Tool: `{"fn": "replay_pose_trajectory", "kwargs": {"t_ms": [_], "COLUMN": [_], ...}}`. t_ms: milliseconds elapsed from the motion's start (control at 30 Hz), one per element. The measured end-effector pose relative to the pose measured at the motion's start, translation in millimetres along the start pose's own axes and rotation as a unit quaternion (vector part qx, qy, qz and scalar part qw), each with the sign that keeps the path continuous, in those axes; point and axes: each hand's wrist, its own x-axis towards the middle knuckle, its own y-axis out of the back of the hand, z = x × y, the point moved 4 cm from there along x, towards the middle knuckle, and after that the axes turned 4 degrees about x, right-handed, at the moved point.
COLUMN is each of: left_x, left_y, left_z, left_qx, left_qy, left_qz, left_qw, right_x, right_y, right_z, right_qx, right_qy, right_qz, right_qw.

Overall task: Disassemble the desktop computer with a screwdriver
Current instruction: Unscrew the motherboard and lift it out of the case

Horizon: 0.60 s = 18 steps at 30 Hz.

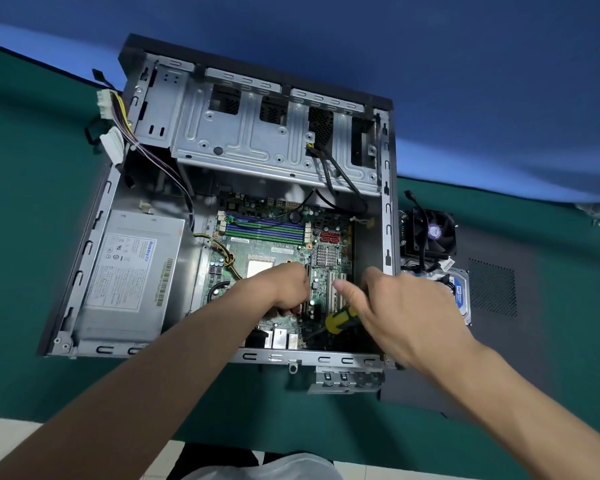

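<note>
An opened desktop computer case (94,237) lies flat on a green table (25,188), holding a grey power supply (129,271) at left and the motherboard (278,247) at centre. Over the board's near edge, the left hand (281,289) curls downward; what it holds cannot be told. Just beside it, the right hand (406,313) grips a yellow-handled screwdriver (336,318), tip angled at the board.

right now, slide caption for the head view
Right hand grips yellow-and-black screwdriver over green motherboard in open grey metal case.
</note>
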Motion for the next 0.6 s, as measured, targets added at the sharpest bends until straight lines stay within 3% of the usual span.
{"fn": "replay_pose_trajectory", "kwargs": {"t_ms": [200, 333, 500, 600], "left_x": [4, 6, 5, 5], "left_y": [0, 1, 2, 1], "left_z": [-1, -2, -1, -2], "left_qx": [0.007, 0.021, 0.019, 0.004], "left_qy": [-0.011, -0.016, -0.021, -0.014], "left_qz": [0.018, 0.02, 0.029, 0.017], "left_qw": [1.0, 0.999, 0.999, 1.0], "right_x": [-3, -4, -5, -3], "right_y": [0, 1, -2, -1], "right_z": [-11, -11, -15, -8], "right_qx": [0.114, 0.063, 0.169, 0.183], "right_qy": [0.056, 0.006, 0.026, -0.013], "right_qz": [-0.088, -0.056, -0.111, -0.074], "right_qw": [0.988, 0.996, 0.979, 0.98]}}
